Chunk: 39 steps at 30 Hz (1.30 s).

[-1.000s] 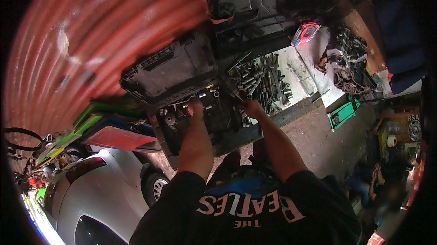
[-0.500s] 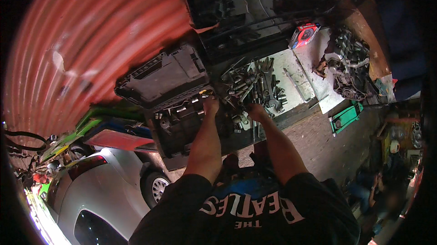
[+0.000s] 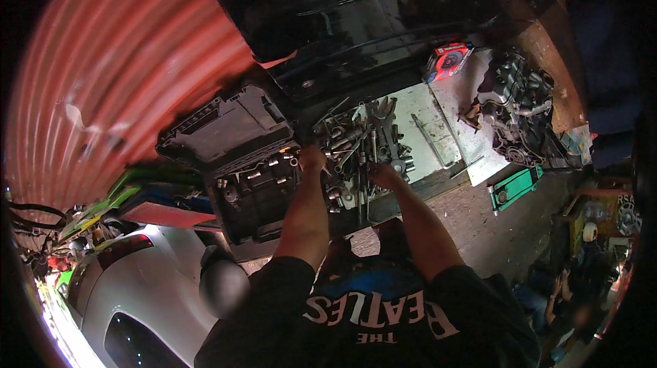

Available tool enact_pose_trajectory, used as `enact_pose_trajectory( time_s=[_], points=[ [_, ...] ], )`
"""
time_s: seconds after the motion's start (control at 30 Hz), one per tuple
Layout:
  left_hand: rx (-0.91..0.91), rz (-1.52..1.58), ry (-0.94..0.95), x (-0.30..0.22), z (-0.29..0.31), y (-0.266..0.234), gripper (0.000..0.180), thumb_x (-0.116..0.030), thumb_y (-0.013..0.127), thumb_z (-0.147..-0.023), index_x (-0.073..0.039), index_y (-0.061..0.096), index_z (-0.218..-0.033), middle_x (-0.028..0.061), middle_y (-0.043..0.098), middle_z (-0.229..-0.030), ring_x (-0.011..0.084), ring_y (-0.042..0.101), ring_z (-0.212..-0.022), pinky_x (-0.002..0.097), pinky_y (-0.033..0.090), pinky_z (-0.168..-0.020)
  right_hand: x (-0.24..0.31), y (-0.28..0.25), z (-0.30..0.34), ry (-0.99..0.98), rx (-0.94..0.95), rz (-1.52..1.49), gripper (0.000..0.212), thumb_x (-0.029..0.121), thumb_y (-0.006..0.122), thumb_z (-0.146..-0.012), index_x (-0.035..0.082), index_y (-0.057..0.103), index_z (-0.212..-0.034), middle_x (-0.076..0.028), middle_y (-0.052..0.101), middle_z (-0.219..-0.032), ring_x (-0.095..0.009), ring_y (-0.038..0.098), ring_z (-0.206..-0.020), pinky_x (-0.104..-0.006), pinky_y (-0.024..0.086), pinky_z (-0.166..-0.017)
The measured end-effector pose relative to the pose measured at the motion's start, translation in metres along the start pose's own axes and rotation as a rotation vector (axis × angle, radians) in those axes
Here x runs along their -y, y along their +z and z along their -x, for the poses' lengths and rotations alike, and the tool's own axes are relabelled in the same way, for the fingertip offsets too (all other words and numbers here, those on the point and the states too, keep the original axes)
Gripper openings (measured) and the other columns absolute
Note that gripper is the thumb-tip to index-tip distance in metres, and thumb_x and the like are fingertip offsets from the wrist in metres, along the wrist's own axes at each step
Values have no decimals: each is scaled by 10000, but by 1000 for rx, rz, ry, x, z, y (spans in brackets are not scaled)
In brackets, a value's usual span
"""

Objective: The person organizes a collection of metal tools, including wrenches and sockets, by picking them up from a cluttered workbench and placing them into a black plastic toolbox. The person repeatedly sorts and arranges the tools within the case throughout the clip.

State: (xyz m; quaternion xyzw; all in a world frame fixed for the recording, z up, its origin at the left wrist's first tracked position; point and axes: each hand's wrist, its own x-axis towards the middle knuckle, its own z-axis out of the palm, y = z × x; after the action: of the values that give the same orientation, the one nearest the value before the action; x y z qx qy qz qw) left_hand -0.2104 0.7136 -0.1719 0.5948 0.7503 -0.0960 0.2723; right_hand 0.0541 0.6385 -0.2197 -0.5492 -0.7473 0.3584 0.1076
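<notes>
My left hand is over the right edge of an open black tool case, its fingers curled. What they close on, if anything, I cannot make out. Sockets lie loose in the case, whose lid is tipped back. To the right, my right hand reaches down into a heap of metal tools. Its fingertips are in shadow among them, so their grip does not show. Wrenches stick out at the far side of the heap, with more sockets beside my right hand.
A pale board right of the heap carries a long metal rod. Beyond are a red box and a greasy engine. A green floor jack stands below the bench. A silver car is at left; a person sits lower right.
The view has shifted, so the bench and case sit further left. My right hand has drawn slightly toward me over the tools. My left hand stays at the case's right edge.
</notes>
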Motion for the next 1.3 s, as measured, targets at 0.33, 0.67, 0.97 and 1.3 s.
enact_pose_trajectory(
  time_s=[0.33,0.67,0.97,1.3],
  points=[
    [-49,13,51,-15,-23,2,640,-163,691,-711,-155,491,-1319,184,591,-1206,359,582,-1100,474,498,-882,-42,-4,-5,-27,188,-68,273,332,615,-809,88,653,-923,-145,641,-774,-256,638,-757,-392,507,-719],
    [-248,65,168,23,-18,24,653,-126,695,-734,-56,447,-1335,282,486,-1279,427,587,-1034,461,503,-884,-1,7,0,112,76,-185,317,335,571,-838,77,632,-1012,-189,648,-822,-328,644,-779,-441,516,-648],
    [-368,318,289,46,9,25,601,-200,767,-742,-74,525,-1278,225,585,-1164,434,583,-1010,441,475,-905,26,20,16,-23,102,128,239,226,516,-866,72,630,-1009,-184,647,-929,-342,644,-883,-452,534,-739],
    [-259,598,164,63,43,10,465,-189,789,-718,-40,588,-1111,197,648,-1029,357,640,-907,441,502,-775,38,52,15,-171,121,358,277,202,591,-801,113,642,-1059,-185,654,-948,-328,650,-876,-461,530,-739]
  ],
)
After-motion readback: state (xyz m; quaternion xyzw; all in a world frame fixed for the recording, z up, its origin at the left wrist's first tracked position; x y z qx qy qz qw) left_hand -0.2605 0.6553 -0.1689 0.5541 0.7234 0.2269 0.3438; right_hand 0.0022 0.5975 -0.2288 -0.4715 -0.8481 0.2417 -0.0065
